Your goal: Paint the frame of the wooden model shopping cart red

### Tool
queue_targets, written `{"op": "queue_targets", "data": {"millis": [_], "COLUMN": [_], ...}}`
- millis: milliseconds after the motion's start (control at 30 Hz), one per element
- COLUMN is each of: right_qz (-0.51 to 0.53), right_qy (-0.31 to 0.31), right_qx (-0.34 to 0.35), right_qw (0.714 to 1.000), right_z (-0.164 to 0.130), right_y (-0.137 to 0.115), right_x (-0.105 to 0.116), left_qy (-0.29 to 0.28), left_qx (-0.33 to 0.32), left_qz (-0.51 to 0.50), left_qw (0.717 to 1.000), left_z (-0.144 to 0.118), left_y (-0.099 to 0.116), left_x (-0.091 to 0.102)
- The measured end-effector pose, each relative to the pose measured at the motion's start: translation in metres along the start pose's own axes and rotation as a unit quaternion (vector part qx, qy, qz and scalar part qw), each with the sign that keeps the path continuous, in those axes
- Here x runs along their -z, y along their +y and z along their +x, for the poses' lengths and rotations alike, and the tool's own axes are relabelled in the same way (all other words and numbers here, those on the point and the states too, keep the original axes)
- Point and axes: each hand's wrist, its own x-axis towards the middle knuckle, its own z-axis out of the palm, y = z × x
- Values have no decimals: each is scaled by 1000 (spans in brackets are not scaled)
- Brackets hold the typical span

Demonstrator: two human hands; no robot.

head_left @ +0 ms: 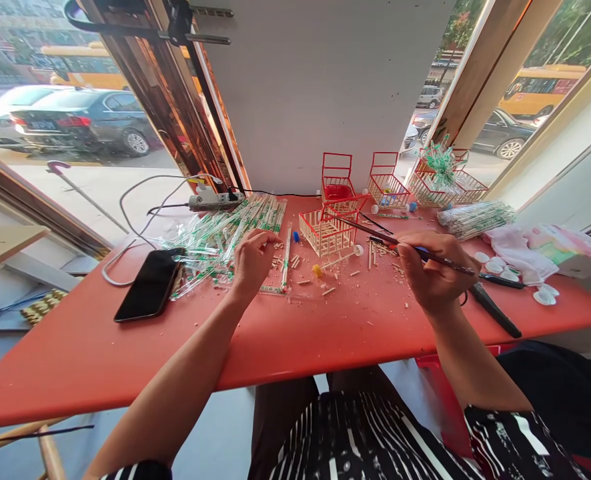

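Jutting from the right hand is 1 dark stick.

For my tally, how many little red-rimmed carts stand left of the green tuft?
3: the front cart, the rear cart behind it, and the right-hand cart nearest the green tuft.

One pale stick cart with red rims has at least three similar carts behind it; overlap hides their exact number. Left of the front cart: one bare left hand, one blue plastic cap, one black phone, one white power strip. Right: one bare right hand, one thin dark rod.
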Motion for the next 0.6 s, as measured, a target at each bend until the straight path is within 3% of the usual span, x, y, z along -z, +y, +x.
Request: {"op": "queue_targets", "data": {"millis": [167,433,600], "right_qz": [19,3,21], "right_qy": [18,-27,26], "right_qx": [9,19,24], "right_qw": [1000,999,999], "right_z": [4,2,6], "right_y": [0,2,2], "right_x": [5,3,3], "left_qy": [-3,-1,1], "left_qx": [2,-5,-10], "left_qz": [0,5,1], "left_qw": [1000,1000,1000], "left_z": [0,-1,0], "left_y": [0,-1,-2], "left_x": [0,-1,-2]}}
